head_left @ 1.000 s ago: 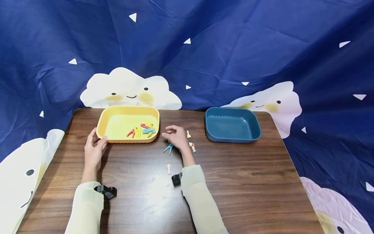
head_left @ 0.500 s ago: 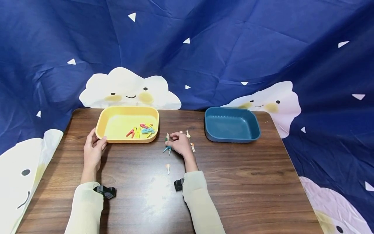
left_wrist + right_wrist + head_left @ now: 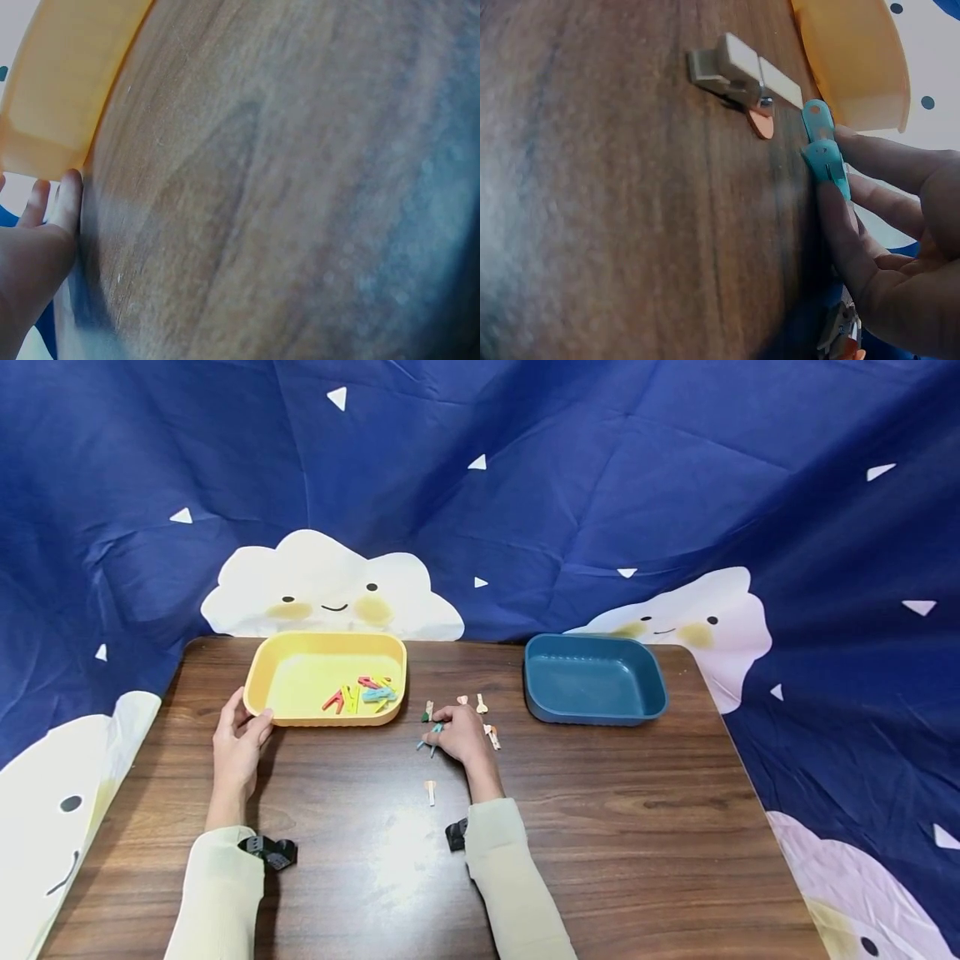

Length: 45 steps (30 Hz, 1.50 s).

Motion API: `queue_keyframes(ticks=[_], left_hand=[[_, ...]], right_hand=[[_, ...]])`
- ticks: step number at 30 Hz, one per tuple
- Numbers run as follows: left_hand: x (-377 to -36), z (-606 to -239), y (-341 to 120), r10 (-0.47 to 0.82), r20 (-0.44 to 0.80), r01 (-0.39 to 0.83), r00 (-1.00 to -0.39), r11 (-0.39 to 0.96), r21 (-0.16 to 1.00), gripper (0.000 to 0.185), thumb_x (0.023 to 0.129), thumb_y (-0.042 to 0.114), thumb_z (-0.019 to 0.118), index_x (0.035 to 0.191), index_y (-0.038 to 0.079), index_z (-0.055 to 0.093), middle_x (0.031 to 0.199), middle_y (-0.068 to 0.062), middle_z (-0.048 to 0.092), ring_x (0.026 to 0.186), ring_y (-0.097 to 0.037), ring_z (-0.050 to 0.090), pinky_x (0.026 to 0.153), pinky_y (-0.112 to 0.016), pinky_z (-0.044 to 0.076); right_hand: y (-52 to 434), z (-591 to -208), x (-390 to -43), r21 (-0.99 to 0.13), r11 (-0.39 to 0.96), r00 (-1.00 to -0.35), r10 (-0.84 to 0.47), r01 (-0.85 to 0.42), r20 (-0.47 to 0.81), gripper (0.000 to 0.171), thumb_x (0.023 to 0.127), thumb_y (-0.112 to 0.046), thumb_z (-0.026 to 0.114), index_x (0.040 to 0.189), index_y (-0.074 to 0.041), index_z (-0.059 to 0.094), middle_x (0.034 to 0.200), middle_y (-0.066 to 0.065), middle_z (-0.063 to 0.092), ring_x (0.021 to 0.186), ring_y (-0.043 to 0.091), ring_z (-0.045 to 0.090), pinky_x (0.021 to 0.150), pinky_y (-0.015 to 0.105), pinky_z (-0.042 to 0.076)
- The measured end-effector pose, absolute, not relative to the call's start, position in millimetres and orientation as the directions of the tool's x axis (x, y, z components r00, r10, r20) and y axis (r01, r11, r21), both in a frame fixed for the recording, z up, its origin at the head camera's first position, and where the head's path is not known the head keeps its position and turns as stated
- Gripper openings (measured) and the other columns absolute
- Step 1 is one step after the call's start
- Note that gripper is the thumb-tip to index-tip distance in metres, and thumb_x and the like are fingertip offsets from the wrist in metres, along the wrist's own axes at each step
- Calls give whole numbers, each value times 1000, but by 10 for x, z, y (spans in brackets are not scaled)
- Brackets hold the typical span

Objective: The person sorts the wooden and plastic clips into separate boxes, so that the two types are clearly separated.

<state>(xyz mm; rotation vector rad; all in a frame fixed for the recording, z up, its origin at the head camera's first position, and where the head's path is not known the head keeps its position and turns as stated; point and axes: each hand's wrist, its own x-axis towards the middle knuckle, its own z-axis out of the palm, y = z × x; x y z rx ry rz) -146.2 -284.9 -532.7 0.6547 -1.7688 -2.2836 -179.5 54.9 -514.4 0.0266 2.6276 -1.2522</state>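
Observation:
In the head view, my right hand (image 3: 461, 735) is over the table's middle, with a blue-green clothespin (image 3: 825, 150) between thumb and fingertips. The clothespin's legs point toward me. Close by lie a small wooden clothespin with a green part (image 3: 427, 711) and several other small wooden clothespins (image 3: 492, 737). A wooden clothespin with an orange piece (image 3: 431, 792) lies nearer to me. My left hand (image 3: 238, 756) touches the near left corner of the yellow bin (image 3: 330, 722) with thumb and fairly straight fingers. Several red, yellow and blue clothespins (image 3: 378, 695) lie at the bin's right end.
A dark blue bin (image 3: 596, 681) stands at the table's back right. Behind the brown wooden table (image 3: 637, 827) hangs a blue curtain (image 3: 525, 527) with clouds. Each wrist wears a black camera (image 3: 270, 852).
My right hand has drawn back toward me and down onto the blue-green clothespin, and now pinches it. The green-marked wooden clothespin has come into sight. My left hand stays at the yellow bin.

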Motion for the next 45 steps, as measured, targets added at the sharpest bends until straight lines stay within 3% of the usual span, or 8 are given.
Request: queue_keyframes(ticks=[10,22,31,45], left_hand=[[-1459,-5330,-2858,-398,-233,-128,-887,-274,953,68,97,3,67,157,20,39,122,0,49,101,-6,58,85,-15,53],[-1444,-5285,-2838,-404,-217,-113,-889,-266,957,66,97,3,66,156,20,40,121,-2,49,99,-6,59,84,-15,53],[-1455,-5303,-2853,-401,-227,-123,-888,-269,955,67,97,3,66,156,20,39,122,-2,49,99,-6,58,86,-16,53],[-1451,-5288,-2859,-399,-229,-144,-888,-231,962,68,98,8,67,157,22,37,124,-1,47,103,-6,57,88,-16,52]], right_hand=[[560,-5129,-1769,-761,643,-977,-93,89,-193,24,81,-14,88,102,-7,78,85,2,71,76,13,61,73,30,52],[580,-5093,-1782,-776,620,-966,-108,119,-234,24,81,-2,82,104,-7,76,84,0,68,77,14,60,73,31,52],[597,-5126,-1781,-826,541,-971,-69,156,-229,26,80,1,81,105,-3,76,88,6,73,83,16,69,77,31,56],[600,-5174,-1799,-850,504,-978,-39,156,-203,25,80,-1,82,105,-4,77,89,6,74,85,17,70,77,30,56]])
